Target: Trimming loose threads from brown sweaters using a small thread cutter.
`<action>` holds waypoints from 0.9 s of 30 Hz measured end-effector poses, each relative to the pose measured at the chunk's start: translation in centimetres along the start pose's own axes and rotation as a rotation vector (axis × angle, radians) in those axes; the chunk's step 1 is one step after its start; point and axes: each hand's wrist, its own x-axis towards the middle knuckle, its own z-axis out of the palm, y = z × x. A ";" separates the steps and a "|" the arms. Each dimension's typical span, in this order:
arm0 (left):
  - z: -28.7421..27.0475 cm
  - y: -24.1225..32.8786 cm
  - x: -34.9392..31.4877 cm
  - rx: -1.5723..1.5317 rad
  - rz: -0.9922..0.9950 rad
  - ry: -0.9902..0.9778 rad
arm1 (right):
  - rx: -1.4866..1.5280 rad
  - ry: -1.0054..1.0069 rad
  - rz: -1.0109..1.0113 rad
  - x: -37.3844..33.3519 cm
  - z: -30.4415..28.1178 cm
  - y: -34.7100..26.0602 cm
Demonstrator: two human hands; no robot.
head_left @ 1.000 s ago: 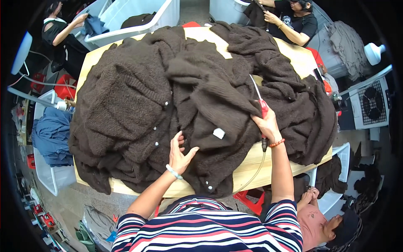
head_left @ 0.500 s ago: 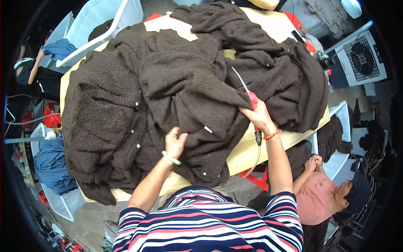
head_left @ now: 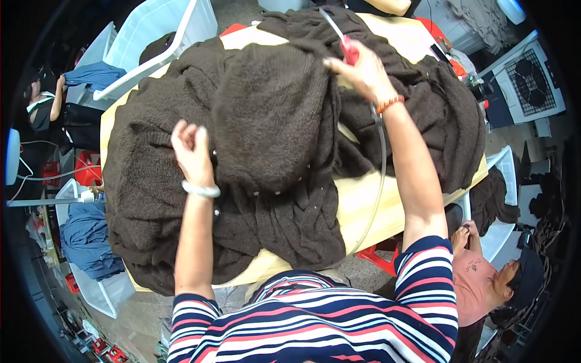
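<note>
Dark brown knitted cardigans lie heaped over the table. One brown cardigan (head_left: 272,115) billows up in the middle, blurred at its edges, with small shiny buttons along its lower side. My right hand (head_left: 366,72) is closed round a red-handled tool (head_left: 349,51) with a long thin pale tip pointing away from me. From its lower end a clear hose (head_left: 382,163) runs down over the table edge. The right thumb is close to the billowing cardigan; whether it pinches the cloth I cannot tell. Over the left-hand brown cardigan (head_left: 145,163), my left hand (head_left: 195,154) is open, fingers loosely bent.
The pale yellow table (head_left: 369,202) shows between the garments. A white bin (head_left: 193,30) stands at the far left, and another with blue cloth (head_left: 91,242) at the left. A co-worker in pink (head_left: 475,284) sits at the lower right, beside a bin of brown cloth (head_left: 493,196).
My right hand has moved far up and away with the red tool. My left hand has moved left and up. The middle cardigan has flipped over into a rounded billow.
</note>
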 end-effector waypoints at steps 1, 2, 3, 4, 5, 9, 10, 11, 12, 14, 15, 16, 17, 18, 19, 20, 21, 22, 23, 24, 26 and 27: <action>0.2 -0.3 -2.5 0.009 0.062 -0.048 | -0.003 -0.025 0.018 -1.7 0.6 1.0; -0.2 -0.8 -5.3 -0.016 0.024 -0.133 | 0.073 -0.018 -0.030 -3.6 1.4 2.1; -1.1 -1.4 -8.1 -0.036 -0.009 -0.213 | 0.156 -0.013 -0.083 -5.5 1.9 2.8; -2.5 -2.5 -10.9 -0.007 -0.182 -0.255 | 0.252 -0.133 0.033 -7.1 2.0 2.9; -3.2 -2.8 -13.5 -0.070 -0.575 -0.243 | 0.349 -0.259 0.153 -8.9 2.0 3.2; -2.9 -4.9 -18.7 -0.171 -0.953 -0.324 | 0.419 -0.370 0.351 -15.0 -0.1 3.7; -2.3 -5.5 -19.0 -0.134 -0.783 -0.377 | 0.424 -0.379 0.347 -16.1 -0.4 3.9; -1.9 -6.3 -18.9 -0.096 -0.612 -0.429 | 0.402 -0.350 0.308 -17.2 -0.6 4.3; -1.2 -6.2 -18.1 -0.100 -0.616 -0.439 | 0.368 -0.308 0.280 -18.4 -1.1 4.7; -0.2 -4.8 -16.5 0.257 -0.393 -0.762 | 0.390 -0.326 0.362 -19.9 -2.4 3.2; 0.0 -4.9 -16.7 0.257 -0.379 -0.761 | 0.390 -0.329 0.379 -20.5 -2.7 3.0; 0.3 -5.8 -17.4 0.286 -0.283 -0.704 | 0.413 -0.325 0.385 -21.1 -2.5 3.5; 0.5 -6.8 -18.0 0.314 -0.185 -0.643 | 0.431 -0.325 0.406 -21.5 -2.5 3.5; 0.4 -7.9 -18.5 0.292 -0.221 -0.641 | 0.413 -0.304 0.372 -21.8 -2.4 3.6; 1.1 -7.0 -18.6 0.280 -0.080 -0.547 | 0.393 -0.279 0.345 -22.0 -2.4 3.6; 1.0 -6.4 -18.5 0.299 -0.155 -0.606 | 0.401 -0.267 0.373 -21.6 -2.6 3.4; 0.6 -5.5 -18.1 0.324 -0.230 -0.664 | 0.404 -0.247 0.369 -21.1 -2.4 3.2; 0.3 -3.2 -17.0 0.386 -0.307 -0.815 | 0.346 -0.176 0.255 -20.3 -2.0 3.4; 0.4 0.6 -15.9 0.441 -0.383 -0.977 | 0.274 -0.098 0.150 -19.5 -2.0 3.5; 1.2 5.3 -15.1 0.162 -0.307 -0.995 | 0.292 -0.082 0.156 -18.4 -1.6 3.8; 1.4 9.5 -15.4 -0.241 -0.167 -1.001 | 0.336 -0.051 0.157 -15.5 0.0 3.1; 0.2 11.6 -14.8 -0.202 -0.087 -1.196 | 0.465 -0.060 0.172 -14.2 0.9 3.3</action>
